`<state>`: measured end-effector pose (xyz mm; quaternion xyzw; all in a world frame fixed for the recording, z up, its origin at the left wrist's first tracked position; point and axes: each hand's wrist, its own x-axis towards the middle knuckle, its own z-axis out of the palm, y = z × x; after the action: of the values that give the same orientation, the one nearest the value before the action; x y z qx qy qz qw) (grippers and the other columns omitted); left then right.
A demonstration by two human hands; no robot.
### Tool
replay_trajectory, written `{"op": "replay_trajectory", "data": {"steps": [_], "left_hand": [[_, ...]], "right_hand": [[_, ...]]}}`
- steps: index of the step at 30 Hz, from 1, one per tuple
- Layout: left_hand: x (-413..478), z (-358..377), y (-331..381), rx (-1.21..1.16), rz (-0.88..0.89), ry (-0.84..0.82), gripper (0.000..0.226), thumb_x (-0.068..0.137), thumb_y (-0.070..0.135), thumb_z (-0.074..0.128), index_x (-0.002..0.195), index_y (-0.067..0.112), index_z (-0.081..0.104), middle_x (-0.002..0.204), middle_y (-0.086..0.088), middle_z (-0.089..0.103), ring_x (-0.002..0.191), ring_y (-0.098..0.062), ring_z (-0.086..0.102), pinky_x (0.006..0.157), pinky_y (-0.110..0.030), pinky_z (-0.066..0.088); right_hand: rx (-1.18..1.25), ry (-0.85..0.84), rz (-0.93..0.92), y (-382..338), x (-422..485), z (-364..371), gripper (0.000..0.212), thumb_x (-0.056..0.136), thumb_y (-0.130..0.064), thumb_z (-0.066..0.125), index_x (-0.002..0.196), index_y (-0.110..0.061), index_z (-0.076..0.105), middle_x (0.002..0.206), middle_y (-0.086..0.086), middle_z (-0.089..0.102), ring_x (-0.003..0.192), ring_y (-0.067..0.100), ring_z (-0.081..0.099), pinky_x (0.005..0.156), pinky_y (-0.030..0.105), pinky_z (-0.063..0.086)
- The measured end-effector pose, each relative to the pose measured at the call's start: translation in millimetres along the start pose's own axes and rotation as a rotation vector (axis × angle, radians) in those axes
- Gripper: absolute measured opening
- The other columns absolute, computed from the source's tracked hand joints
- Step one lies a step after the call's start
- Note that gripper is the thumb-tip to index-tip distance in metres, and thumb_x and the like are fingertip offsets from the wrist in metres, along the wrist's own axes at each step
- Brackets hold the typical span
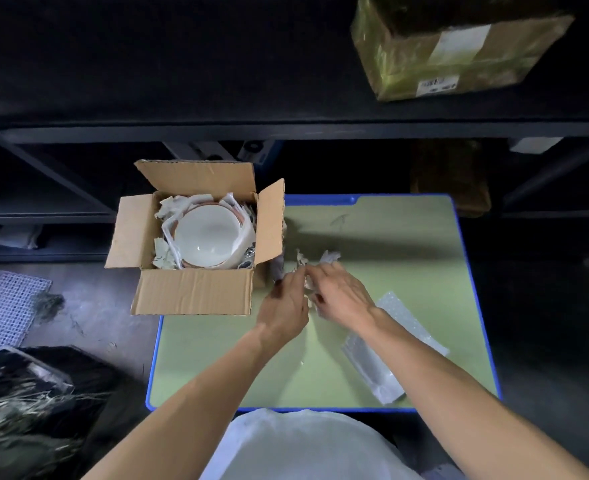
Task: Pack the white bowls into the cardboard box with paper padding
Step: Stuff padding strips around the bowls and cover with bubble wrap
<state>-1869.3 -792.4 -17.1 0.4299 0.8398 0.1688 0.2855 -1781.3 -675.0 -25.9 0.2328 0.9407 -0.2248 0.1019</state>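
Reaching in from 6 o'clock over a white garment (pixel 303 445), both bare forearms meet mid-table. Bubble wrap (pixel 369 365): 1 piece, flat on the green table (pixel 407 237) at 4 o'clock of the hands, partly under the right forearm, not held.

Left hand (pixel 282 306): fingers curled, pinching a grey end of the crumpled paper (pixel 327 258). Right hand (pixel 341 292): fingers bent over the same wad, gripping it from the other side. Cannot tell whether the wad is lifted or resting on the table. Reads as 1 wad with several torn ends sticking up.

Handling call, paper: light, soft, crushes to any shape. Grab anywhere; should stuff easily into gaps.

Cardboard box (pixel 196 292): 1, at 10 o'clock of the hands, at the table's far-left corner, all 4 flaps open, right flap just beside the paper. How much of its base sits on the table is hidden.

Inside: white bowl (pixel 206 233), mouth up, centred. 1 bowl face visible. Copper-coloured rim lines around it suggest more nested below, count unreadable. Paper padding (pixel 168 209) is packed round it on the left, far and right sides. Bowl top is bare.

Handling call, bowl: likely ceramic, so rigid, fragile, glazed and slippery. Take it by the rim with two hands, lower it in, never drop it. Judged step: top padding layer pending.

Far, 1 o'clock: 1 taped cardboard box (pixel 459 53) on the dark shelf (pixel 286 129). 9 o'clock, floor: 1 mesh mat (pixel 2 306).
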Motion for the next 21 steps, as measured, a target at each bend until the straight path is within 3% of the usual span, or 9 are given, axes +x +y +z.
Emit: {"op": "replay_trajectory", "data": {"steps": [3, 6, 10, 13, 17, 21], "left_hand": [[3.2, -0.3, -4.3, -0.038, 0.011, 0.016, 0.056, 0.099, 0.012, 0.046, 0.152, 0.012, 0.030, 0.146, -0.012, 0.046, 0.132, -0.027, 0.046, 0.108, -0.036, 0.036], [3.5, -0.4, -1.6, -0.075, 0.007, -0.017, 0.057, 0.095, 0.007, 0.047, 0.150, 0.012, 0.032, 0.135, -0.010, 0.055, 0.119, -0.028, 0.057, 0.098, -0.034, 0.043], [-0.1, 1.4, -3.5, -0.116, -0.020, -0.027, 0.056, 0.098, 0.015, 0.048, 0.151, 0.018, 0.030, 0.143, -0.005, 0.050, 0.125, -0.022, 0.053, 0.104, -0.032, 0.042], [-5.9, -1.6, -4.8, -0.181, -0.012, 0.041, 0.053, 0.098, 0.022, 0.055, 0.147, 0.024, 0.037, 0.142, -0.007, 0.048, 0.123, -0.025, 0.052, 0.101, -0.034, 0.046], [-13.6, -8.5, 1.5, -0.144, 0.053, 0.048, 0.031, 0.098, 0.040, 0.053, 0.126, 0.026, 0.057, 0.123, -0.001, 0.056, 0.105, -0.019, 0.057, 0.088, -0.029, 0.048], [-30.4, -19.7, 16.2, -0.292, 0.042, 0.039, 0.021, 0.099, 0.038, 0.055, 0.111, 0.021, 0.055, 0.098, 0.003, 0.066, 0.082, -0.012, 0.059, 0.072, -0.028, 0.045]], "right_hand": [[0.023, 0.021, 0.026, -0.1, 3.3, 2.4, 0.041, 0.093, -0.023, 0.056, 0.133, -0.014, 0.053, 0.119, 0.008, 0.059, 0.117, 0.028, 0.048, 0.087, 0.039, 0.047], [0.056, 0.038, 0.069, -2.0, 2.2, 3.2, 0.034, 0.093, -0.026, 0.058, 0.125, -0.013, 0.059, 0.114, 0.008, 0.059, 0.116, 0.028, 0.049, 0.088, 0.038, 0.045], [0.174, 0.091, 0.120, -4.3, -5.9, 0.4, 0.024, 0.094, -0.020, 0.054, 0.116, -0.018, 0.063, 0.110, 0.002, 0.060, 0.108, 0.025, 0.053, 0.081, 0.035, 0.044], [0.282, 0.164, 0.178, 0.3, -19.0, -6.3, 0.024, 0.092, -0.015, 0.055, 0.112, -0.022, 0.066, 0.111, -0.004, 0.062, 0.101, 0.020, 0.060, 0.083, 0.034, 0.049], [0.387, 0.175, 0.197, 6.0, -35.6, -15.3, 0.022, 0.095, -0.018, 0.053, 0.105, -0.027, 0.069, 0.106, -0.010, 0.062, 0.089, 0.012, 0.063, 0.082, 0.030, 0.050], [0.518, 0.202, 0.207, 1.3, -48.4, -25.6, 0.023, 0.097, -0.015, 0.053, 0.102, -0.030, 0.070, 0.102, -0.011, 0.063, 0.086, 0.004, 0.062, 0.081, 0.028, 0.051]]}}
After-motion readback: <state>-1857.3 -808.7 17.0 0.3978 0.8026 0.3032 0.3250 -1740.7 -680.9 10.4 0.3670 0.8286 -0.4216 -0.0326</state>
